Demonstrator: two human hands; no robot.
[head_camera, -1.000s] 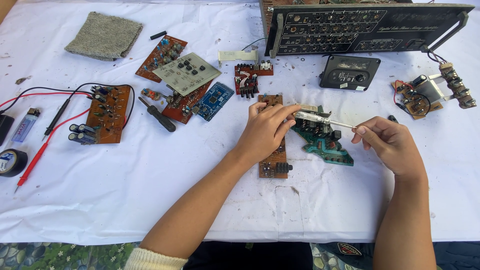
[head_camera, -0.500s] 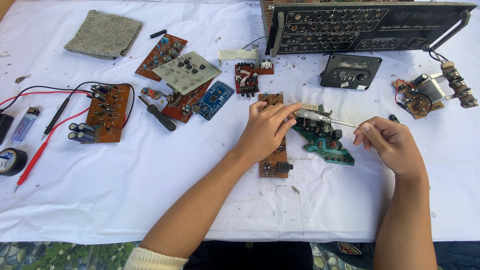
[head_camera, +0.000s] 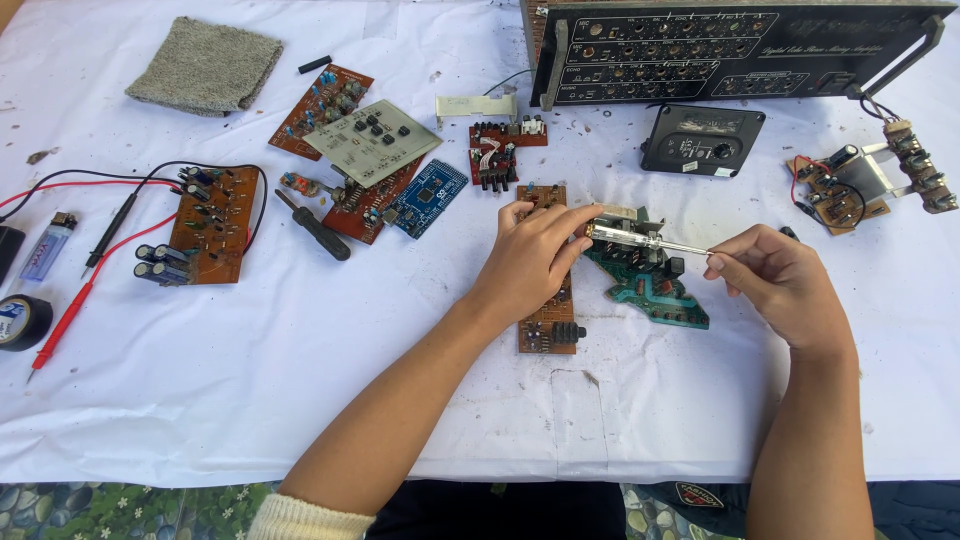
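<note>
My left hand (head_camera: 535, 255) rests over a long brown circuit board (head_camera: 548, 322), its fingertips closed on the clear handle of a small screwdriver (head_camera: 640, 240). My right hand (head_camera: 782, 285) pinches the far end of the screwdriver's metal shaft. The tool lies level between both hands, just above a green circuit board (head_camera: 655, 290) with black parts on it. That green board lies right of the brown one, on the white cloth.
A black amplifier panel (head_camera: 740, 45) stands at the back right, with a small black module (head_camera: 700, 140) in front of it. Several circuit boards (head_camera: 360, 150), a black-handled screwdriver (head_camera: 315, 228), red and black probe leads (head_camera: 95, 270), a lighter (head_camera: 45, 245), tape (head_camera: 22, 320) and a grey cloth (head_camera: 205, 65) lie to the left.
</note>
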